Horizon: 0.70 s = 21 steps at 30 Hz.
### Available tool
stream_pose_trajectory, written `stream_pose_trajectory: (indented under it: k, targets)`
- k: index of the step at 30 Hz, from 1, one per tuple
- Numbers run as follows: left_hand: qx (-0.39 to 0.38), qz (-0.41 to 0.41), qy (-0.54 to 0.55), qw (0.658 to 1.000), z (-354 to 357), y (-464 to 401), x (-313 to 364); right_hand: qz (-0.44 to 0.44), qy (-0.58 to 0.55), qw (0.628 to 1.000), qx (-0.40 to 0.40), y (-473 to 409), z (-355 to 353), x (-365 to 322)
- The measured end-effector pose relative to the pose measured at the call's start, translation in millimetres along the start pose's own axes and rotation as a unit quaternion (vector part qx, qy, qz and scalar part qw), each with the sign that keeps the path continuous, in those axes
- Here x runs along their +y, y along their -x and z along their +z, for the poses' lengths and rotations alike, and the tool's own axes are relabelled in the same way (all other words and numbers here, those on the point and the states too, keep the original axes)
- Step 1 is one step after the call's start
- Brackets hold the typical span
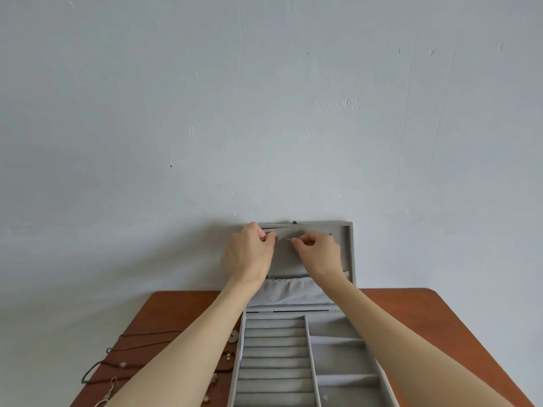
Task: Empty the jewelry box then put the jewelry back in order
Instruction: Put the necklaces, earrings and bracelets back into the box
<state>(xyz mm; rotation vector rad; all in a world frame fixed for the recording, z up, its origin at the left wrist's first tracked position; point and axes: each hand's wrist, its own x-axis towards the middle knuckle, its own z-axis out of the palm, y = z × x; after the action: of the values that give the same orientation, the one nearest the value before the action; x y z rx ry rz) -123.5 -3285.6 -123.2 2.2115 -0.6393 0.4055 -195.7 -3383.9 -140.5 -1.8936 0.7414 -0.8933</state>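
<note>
A grey velvet jewelry box point(349, 327) stands open on the table, its lid point(349, 248) upright against the wall. Both hands are raised to the top of the lid's inside. My left hand point(249, 254) and my right hand point(318, 252) each pinch an end of a thin silver chain point(283, 238) stretched between them. Its lower part hangs behind my left wrist into the lid's gathered fabric pocket point(289, 289). The tray below has ring rolls point(276, 362) on the left and empty-looking compartments point(343, 356) on the right.
The box sits on a brown wooden table point(411, 318) pushed against a pale wall. To the left of the box lie dark cord necklaces point(141, 348), a round pendant point(234, 336) and small earrings point(110, 390), partly under my left forearm.
</note>
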Motion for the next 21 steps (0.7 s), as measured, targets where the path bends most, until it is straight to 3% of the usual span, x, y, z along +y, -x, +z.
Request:
stream_pose_trajectory:
  k: [9, 13, 17, 21]
  targets:
    - [-0.033, 0.04, -0.034, 0.998, -3, 27, -25, -0.009, 0.071, 0.997, 0.013, 19, 2, 23]
    - [-0.115, 0.151, -0.05, 0.981, -5, 43, -33, -0.019, 0.126, 0.991, -0.028, 24, -3, 27]
    - [-0.205, 0.188, 0.043, 0.96, -6, 44, -16, -0.011, 0.125, 0.99, -0.058, 23, -10, 26]
    - [-0.181, 0.146, 0.136, 0.963, -3, 33, 11, -0.001, 0.103, 0.991, -0.089, 23, -13, 26]
